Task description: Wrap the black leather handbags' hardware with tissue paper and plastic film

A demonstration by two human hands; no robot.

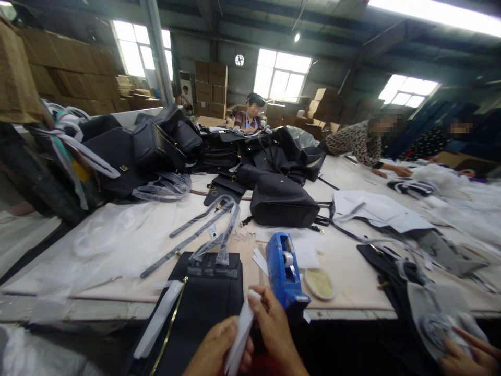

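Both my hands are closed on a folded strip of white paper (243, 330). My left hand (219, 342) grips its lower part, and my right hand (272, 321) pinches its upper end. Left of them a black handbag (211, 292) hangs partly over the table edge, its handles wrapped in clear plastic. Along its gold zipper (170, 326) lies another white strip (158, 318). Just beyond my right hand stands a blue tape dispenser (279, 266) with a roll in it. Beside that is a small round dish (320, 283) with something yellowish inside.
Black bags (285, 201) are piled across the middle and back of the table (129, 245). Plastic wrap (102, 235) covers the left side. At lower right, another person's hand (465, 352) touches a grey-and-black item (434, 318). Several people work farther back.
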